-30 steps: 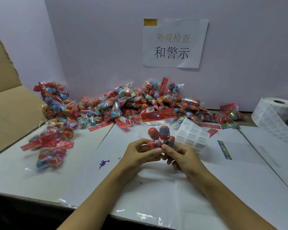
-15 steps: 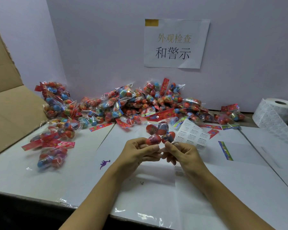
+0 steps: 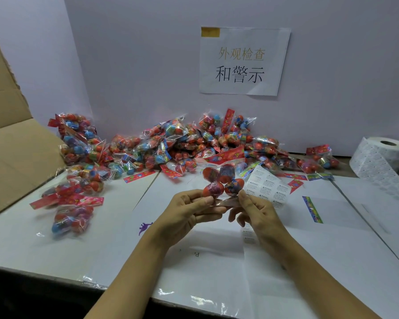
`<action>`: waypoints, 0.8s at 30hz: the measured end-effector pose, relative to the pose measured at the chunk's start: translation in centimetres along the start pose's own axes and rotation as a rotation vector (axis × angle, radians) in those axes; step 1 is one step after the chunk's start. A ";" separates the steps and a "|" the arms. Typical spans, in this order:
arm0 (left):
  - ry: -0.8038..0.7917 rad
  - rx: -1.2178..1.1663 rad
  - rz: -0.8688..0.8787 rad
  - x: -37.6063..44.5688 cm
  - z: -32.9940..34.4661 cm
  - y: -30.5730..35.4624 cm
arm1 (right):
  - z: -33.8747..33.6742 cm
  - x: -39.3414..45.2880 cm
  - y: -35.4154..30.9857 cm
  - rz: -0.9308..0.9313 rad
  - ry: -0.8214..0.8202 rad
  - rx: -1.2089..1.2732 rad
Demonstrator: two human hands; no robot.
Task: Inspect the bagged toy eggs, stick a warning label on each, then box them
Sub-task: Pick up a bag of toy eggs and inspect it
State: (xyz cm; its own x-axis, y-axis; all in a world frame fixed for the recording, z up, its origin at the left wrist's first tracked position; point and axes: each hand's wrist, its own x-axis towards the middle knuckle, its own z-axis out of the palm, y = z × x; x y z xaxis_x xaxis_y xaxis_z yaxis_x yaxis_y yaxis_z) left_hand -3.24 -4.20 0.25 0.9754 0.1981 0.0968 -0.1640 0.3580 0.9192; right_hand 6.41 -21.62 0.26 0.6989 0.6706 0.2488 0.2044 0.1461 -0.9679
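Pinching the clear plastic bag of red toy eggs point(image 3: 221, 184) upright, left hand point(image 3: 189, 211) and right hand point(image 3: 256, 212) expose its surface for inspection.

My clear plastic bag of red-orange toy eggs point(image 3: 221, 181), dark printed bands | white sheet of black-print warning labels point(image 3: 266, 189) | brown cardboard box point(image 3: 12, 146) | purple dinosaur print point(image 3: 145, 227) on white table.

Both hands point(image 3: 221, 210) pinch a bag of 4 eggs point(image 3: 221, 181) above the table point(image 3: 332, 261).
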 end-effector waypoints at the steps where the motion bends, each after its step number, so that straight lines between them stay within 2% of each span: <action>1: 0.003 -0.005 0.001 0.0 0.0 0.0 | 0.1 0.0 0.0 0.001 0.000 0.005; 7: 0.055 0.017 0.040 0.0 0.1 0.0 | -0.3 0.2 0.0 0.060 0.022 0.027; 16: 0.099 0.070 0.075 0.2 0.2 -0.1 | -0.5 0.5 0.0 0.007 0.147 -0.049; 24: 0.213 0.084 0.097 0.4 -0.4 -0.2 | -1.0 0.7 -0.1 -0.038 0.300 0.028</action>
State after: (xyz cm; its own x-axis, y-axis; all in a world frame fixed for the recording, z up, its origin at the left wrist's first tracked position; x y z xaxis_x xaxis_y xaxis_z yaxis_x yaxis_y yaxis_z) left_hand -2.83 -3.82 -0.08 0.9011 0.4188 0.1122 -0.2341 0.2521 0.9389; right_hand 7.58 -21.94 0.53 0.8629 0.4204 0.2805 0.2185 0.1901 -0.9571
